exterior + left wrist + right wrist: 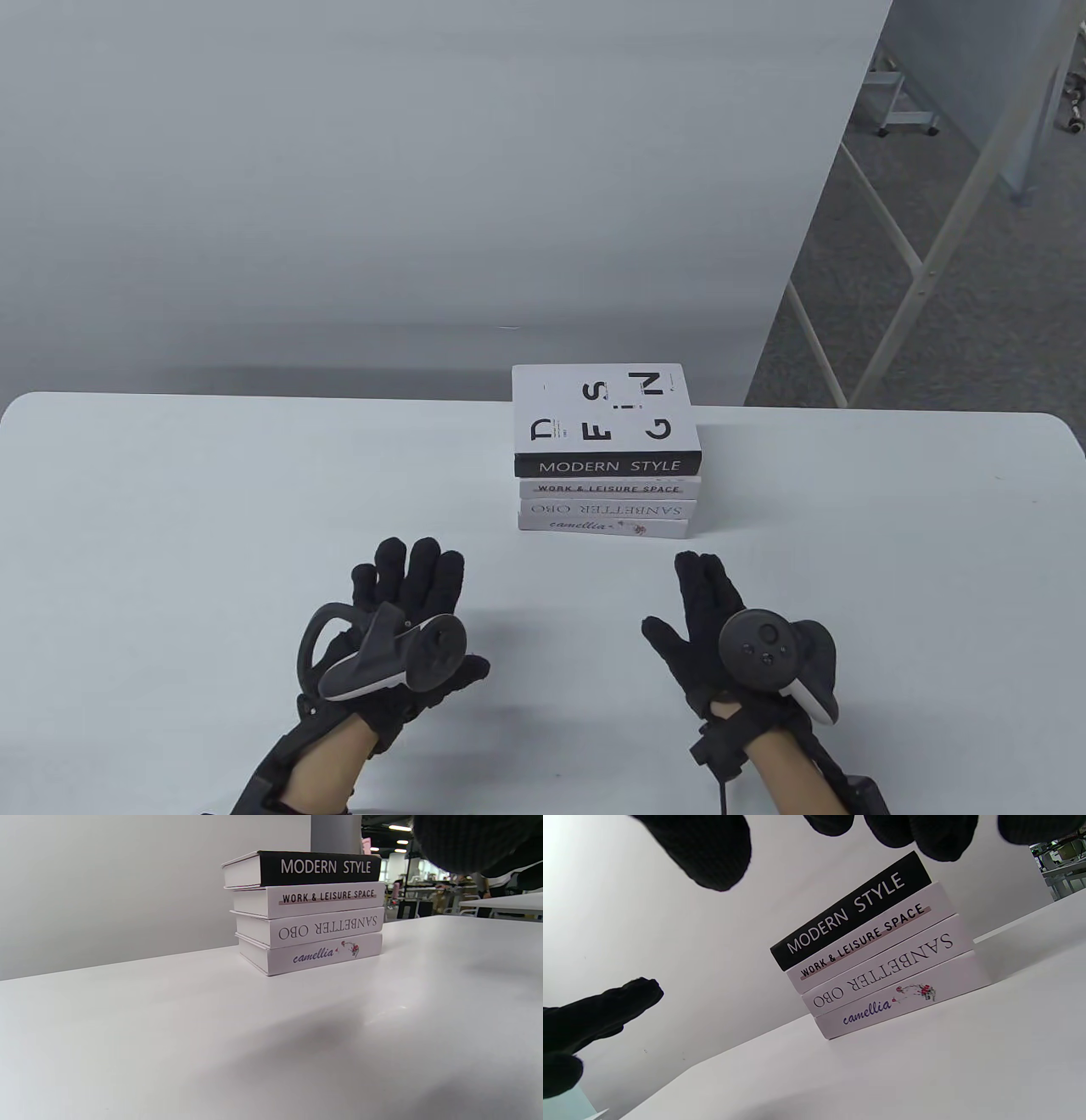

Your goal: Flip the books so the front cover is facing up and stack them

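Observation:
Several books stand in one stack (606, 475) at the middle back of the white table (170, 509). The top book (604, 418) shows a white cover with scattered black letters and a black "MODERN STYLE" spine (324, 867). Below it lie "WORK & LEISURE SPACE" (328, 896), an upside-down "SANBETTER OBO" spine (886, 969) and "camellia" (882, 1005). My left hand (407, 611) hovers open, front left of the stack, holding nothing. My right hand (704, 611) is open and empty, front right of the stack, fingers (704, 849) spread.
The table's far edge runs just behind the stack, against a grey wall (424, 170). White metal frame legs (899, 255) and grey carpet lie beyond the table at the right.

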{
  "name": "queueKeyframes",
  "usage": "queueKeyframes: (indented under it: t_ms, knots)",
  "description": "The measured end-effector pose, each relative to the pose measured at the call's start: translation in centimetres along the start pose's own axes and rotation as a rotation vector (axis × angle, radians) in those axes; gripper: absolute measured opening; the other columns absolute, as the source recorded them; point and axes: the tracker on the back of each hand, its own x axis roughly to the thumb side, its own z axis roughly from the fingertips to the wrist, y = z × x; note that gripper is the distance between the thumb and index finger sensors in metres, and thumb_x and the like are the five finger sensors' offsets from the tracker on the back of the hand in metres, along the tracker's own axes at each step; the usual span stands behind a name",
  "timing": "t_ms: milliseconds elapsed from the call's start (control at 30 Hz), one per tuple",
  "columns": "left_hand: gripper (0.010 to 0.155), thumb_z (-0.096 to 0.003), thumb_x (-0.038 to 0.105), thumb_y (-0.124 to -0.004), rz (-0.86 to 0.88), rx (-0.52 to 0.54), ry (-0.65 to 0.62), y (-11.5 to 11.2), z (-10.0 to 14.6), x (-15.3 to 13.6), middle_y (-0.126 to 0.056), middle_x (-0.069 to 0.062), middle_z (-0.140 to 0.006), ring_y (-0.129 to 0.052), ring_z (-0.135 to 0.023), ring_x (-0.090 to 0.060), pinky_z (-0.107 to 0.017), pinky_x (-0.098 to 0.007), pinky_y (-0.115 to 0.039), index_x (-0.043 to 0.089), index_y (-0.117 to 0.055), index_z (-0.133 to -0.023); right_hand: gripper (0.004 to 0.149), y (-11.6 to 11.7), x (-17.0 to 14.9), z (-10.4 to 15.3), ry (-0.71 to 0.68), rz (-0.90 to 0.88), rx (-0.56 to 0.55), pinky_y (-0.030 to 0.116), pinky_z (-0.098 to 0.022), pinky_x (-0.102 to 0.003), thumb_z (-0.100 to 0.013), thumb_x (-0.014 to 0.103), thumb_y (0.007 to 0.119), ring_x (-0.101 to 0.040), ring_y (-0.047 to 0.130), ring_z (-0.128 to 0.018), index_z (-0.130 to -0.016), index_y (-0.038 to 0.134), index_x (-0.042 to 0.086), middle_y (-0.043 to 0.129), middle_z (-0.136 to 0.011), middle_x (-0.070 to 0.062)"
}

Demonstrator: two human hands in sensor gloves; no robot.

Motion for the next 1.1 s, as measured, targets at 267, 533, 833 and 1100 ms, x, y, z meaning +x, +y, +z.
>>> queueKeyframes:
  t_ms: [267, 533, 833, 1100]
  knots:
    - [0.107, -0.0425, 0.074, -0.063, -0.01, -0.001, 0.022, -0.1, 0.0, -0.7, -0.019, -0.031, -0.112, -0.025, -0.098, -0.067, -0.066, -0.078, -0.036, 0.004, -0.022, -0.111, 0.08, -1.9, -1.6, 1.6, 0.0, 0.144, 0.035, 0.049, -0.052, -0.084, -0.054, 0.048, 0.074, -0.068, 0.051, -0.092, -0.11, 0.035, 0.005, 0.035, -0.106, -0.043]
    - [0.106, -0.0424, 0.074, -0.063, -0.015, -0.004, 0.017, -0.2, 0.0, -0.4, -0.02, -0.031, -0.112, -0.025, -0.098, -0.067, -0.066, -0.078, -0.036, 0.004, -0.023, -0.112, 0.082, -4.1, -2.3, 1.9, 0.018, 0.257, 0.035, 0.04, -0.053, -0.086, -0.054, 0.05, 0.074, -0.069, 0.043, -0.094, -0.111, 0.035, 0.004, 0.032, -0.108, -0.042]
    - [0.106, -0.0424, 0.074, -0.063, -0.015, -0.003, 0.016, -0.2, 0.0, -0.6, -0.02, -0.031, -0.112, -0.025, -0.098, -0.067, -0.066, -0.078, -0.036, 0.005, -0.023, -0.112, 0.085, -4.0, -1.4, 1.8, -0.002, 0.293, 0.069, 0.033, -0.052, -0.087, -0.055, 0.052, 0.072, -0.07, 0.034, -0.095, -0.111, 0.032, 0.002, 0.027, -0.109, -0.043]
    - [0.106, -0.0425, 0.074, -0.063, -0.01, -0.006, 0.023, -0.2, 0.2, -0.8, -0.021, -0.031, -0.112, -0.025, -0.098, -0.067, -0.066, -0.078, -0.036, 0.004, -0.024, -0.112, 0.084, -3.6, -1.9, 1.8, 0.019, 0.283, 0.097, 0.032, -0.052, -0.087, -0.055, 0.051, 0.072, -0.071, 0.033, -0.094, -0.111, 0.033, 0.002, 0.026, -0.108, -0.043]
